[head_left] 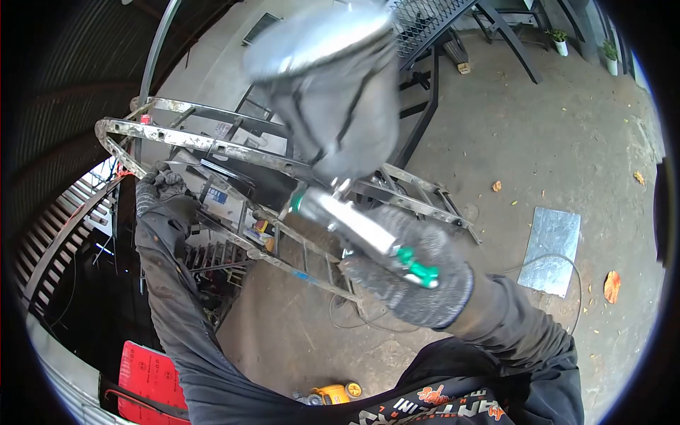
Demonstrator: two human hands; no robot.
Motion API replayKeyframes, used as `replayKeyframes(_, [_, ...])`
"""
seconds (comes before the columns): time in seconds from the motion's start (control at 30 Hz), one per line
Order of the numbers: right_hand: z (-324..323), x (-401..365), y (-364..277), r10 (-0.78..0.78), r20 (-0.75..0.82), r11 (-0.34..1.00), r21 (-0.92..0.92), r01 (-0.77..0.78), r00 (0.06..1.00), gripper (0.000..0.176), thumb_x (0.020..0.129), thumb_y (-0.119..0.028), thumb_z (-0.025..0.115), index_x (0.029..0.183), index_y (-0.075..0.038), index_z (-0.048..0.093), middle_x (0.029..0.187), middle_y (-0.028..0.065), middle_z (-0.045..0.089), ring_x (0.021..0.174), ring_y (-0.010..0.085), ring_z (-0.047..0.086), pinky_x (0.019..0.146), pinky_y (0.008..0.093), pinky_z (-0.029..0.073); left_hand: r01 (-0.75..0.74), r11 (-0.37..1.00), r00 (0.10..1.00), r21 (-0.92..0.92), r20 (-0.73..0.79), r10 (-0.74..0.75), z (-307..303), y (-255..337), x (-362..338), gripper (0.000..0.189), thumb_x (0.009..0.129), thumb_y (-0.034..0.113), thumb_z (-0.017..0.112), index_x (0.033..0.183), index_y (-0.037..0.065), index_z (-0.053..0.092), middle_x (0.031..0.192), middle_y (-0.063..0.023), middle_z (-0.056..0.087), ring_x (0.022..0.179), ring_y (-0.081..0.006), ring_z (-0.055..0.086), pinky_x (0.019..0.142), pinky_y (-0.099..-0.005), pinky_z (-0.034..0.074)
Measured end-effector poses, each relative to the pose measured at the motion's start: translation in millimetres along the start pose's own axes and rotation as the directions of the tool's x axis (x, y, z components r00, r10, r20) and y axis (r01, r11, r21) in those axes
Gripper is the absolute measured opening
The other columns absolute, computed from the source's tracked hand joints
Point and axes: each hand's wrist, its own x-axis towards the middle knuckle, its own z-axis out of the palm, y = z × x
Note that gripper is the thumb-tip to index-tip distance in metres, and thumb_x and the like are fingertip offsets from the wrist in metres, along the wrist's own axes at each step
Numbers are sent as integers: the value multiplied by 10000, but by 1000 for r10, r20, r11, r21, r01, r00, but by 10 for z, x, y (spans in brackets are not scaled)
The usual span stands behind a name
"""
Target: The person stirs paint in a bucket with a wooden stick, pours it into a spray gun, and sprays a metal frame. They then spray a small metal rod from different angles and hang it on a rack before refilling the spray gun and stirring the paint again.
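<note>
Dark garment [453,404], bottom edge of view: orange emblem beside white block lettering, cut off and upside down; only a run like "NTINI" can be made out, the rest uncertain. Red sheet [145,375], lower left on the floor: fine black print, too small to read. Blue-and-white label [218,196] behind the metal frame [212,145]: illegible.

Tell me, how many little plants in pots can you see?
2. One green plant in a white pot stands at the top right; the second potted plant stands just right of it. Others may be hidden.
</note>
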Motion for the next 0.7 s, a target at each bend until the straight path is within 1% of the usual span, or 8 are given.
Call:
replayKeyframes(0.07, [-98,36,115,209,17,920,334,-203,978,270,958,-181,658,1151,-5,589,976,131,656,878,269,690,748,343,566,-3,1000,1000,-1,2,3,-7,-16,-33,133,1018,104,526,1044,-12,584,739,-22,530,601,-132,471,576,-303,409])
replayKeyframes(0.1, [-102,-2,294,-18,-1,995,-99,18,1000,276,939,-161,673,1151,-6,590,976,147,654,860,291,689,732,354,562,-5,1000,1000,1,4,5,-17,-23,-49,134,1017,104,527,1047,-13,584,740,-22,530,603,-133,472,577,-303,410])
replayKeyframes(0.2, [-272,-66,679,-207,86,812,-540,220,975,260,913,-117,676,1145,-19,612,999,182,650,848,351,683,706,395,549,-12,1000,1000,-3,-5,12,-55,-41,-107,139,1016,106,527,1055,-16,584,743,-22,531,608,-135,474,580,-304,411])
replayKeyframes(0.23, [-342,-77,790,-177,84,812,-550,194,981,249,919,-111,671,1145,-20,616,1001,170,657,847,333,687,712,392,552,-14,1000,1000,1,-7,14,-72,-49,-118,141,1016,106,528,1057,-16,584,744,-22,531,610,-135,474,581,-304,411])
replayKeyframes(0.43, [-580,-94,925,183,-4,980,-74,-183,983,266,912,-41,709,1164,-38,623,1006,58,660,914,170,657,791,316,563,-25,1000,1000,2,-9,25,-138,-92,-124,153,1015,108,529,1073,-21,585,751,-24,533,622,-139,478,588,-306,413])
replayKeyframes(0.6, [-673,33,765,233,30,972,-29,-232,972,343,886,-1,741,1200,-69,621,1085,36,647,1006,119,629,891,278,560,-26,1000,1000,17,13,26,-131,-36,-76,163,1013,110,530,1086,-25,585,756,-24,534,631,-142,481,593,-307,415])
replayKeyframes(0.63, [-683,62,683,197,31,900,-401,-168,980,413,889,16,735,1267,-74,593,1186,60,631,1080,143,635,958,299,563,-27,999,1000,28,17,27,-115,-11,-52,165,1013,111,531,1089,-26,585,757,-25,534,633,-143,481,594,-307,415])
replayKeyframes(0.7, [-760,77,679,284,55,959,-20,-284,957,417,903,-3,732,1288,-75,589,1226,66,628,1104,139,627,967,287,554,-34,999,999,34,21,33,-111,4,-58,170,1013,112,531,1094,-27,585,759,-25,535,637,-144,482,596,-308,416])
